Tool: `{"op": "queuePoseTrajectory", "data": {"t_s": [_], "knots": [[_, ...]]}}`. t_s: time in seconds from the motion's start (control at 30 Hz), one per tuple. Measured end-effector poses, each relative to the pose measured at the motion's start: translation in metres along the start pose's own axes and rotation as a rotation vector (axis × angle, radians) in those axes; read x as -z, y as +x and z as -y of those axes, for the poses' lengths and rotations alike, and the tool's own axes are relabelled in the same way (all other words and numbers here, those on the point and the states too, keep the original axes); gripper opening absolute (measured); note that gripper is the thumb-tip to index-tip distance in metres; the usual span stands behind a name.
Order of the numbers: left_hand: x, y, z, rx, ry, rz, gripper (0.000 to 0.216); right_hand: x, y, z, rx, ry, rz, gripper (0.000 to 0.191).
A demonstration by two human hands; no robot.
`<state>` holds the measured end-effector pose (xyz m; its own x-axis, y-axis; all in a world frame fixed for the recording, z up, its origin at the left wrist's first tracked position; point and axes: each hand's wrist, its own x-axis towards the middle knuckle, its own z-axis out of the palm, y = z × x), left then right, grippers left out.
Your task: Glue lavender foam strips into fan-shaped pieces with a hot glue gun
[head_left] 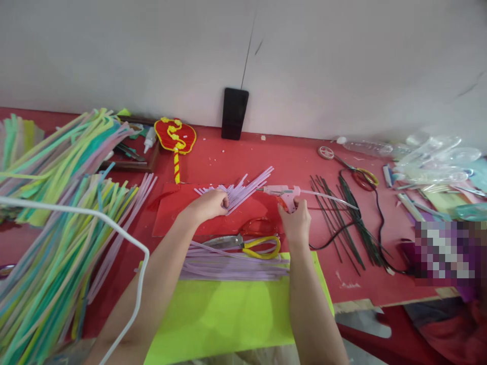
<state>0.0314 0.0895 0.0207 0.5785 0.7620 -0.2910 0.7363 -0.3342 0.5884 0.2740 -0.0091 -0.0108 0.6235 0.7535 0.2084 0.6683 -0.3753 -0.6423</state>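
Observation:
My left hand (208, 205) is closed over a fan of short lilac sticks (243, 188) and presses it onto a red sheet (171, 213). My right hand (296, 219) grips the handle of a pink hot glue gun (279, 191), whose nozzle points left at the lilac fan. A clear glue stick pokes out of the gun's back to the right. The gun's black cord (342, 230) trails off to the right.
Yellow-handled scissors (247, 244) lie on long lilac strips (228, 263) above a lime sheet (228, 314). Piles of coloured strips (49, 213) fill the left. Dark green wires (350, 223), second scissors (361, 175), clear plastic pieces (433, 162), a red-and-yellow fan (175, 137) and a black phone (235, 114) stand further back.

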Motion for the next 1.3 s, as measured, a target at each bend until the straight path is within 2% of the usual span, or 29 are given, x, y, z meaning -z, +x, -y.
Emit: {"op": "queuePoseTrajectory", "data": {"t_s": [0.23, 0.33, 0.57, 0.8, 1.13, 1.3], "knots": [[0.005, -0.005, -0.006, 0.010, 0.013, 0.022, 0.005, 0.003, 0.009, -0.018, 0.017, -0.110, -0.051, 0.045], [0.008, -0.008, -0.012, 0.009, 0.041, 0.014, 0.004, 0.004, 0.009, -0.022, 0.018, -0.172, -0.027, 0.044], [0.011, -0.012, -0.021, -0.019, 0.144, -0.012, 0.009, 0.006, 0.004, -0.017, 0.006, -0.196, 0.002, 0.061], [0.011, -0.015, -0.027, -0.024, 0.210, -0.024, 0.012, 0.005, 0.000, -0.012, 0.012, -0.200, -0.029, 0.060], [0.012, -0.015, -0.024, -0.026, 0.210, 0.006, 0.016, 0.007, -0.003, -0.006, -0.004, -0.202, -0.062, 0.055], [0.014, -0.014, -0.023, -0.037, 0.194, -0.004, 0.014, 0.011, -0.002, 0.001, 0.102, -0.130, -0.138, 0.044]]}}
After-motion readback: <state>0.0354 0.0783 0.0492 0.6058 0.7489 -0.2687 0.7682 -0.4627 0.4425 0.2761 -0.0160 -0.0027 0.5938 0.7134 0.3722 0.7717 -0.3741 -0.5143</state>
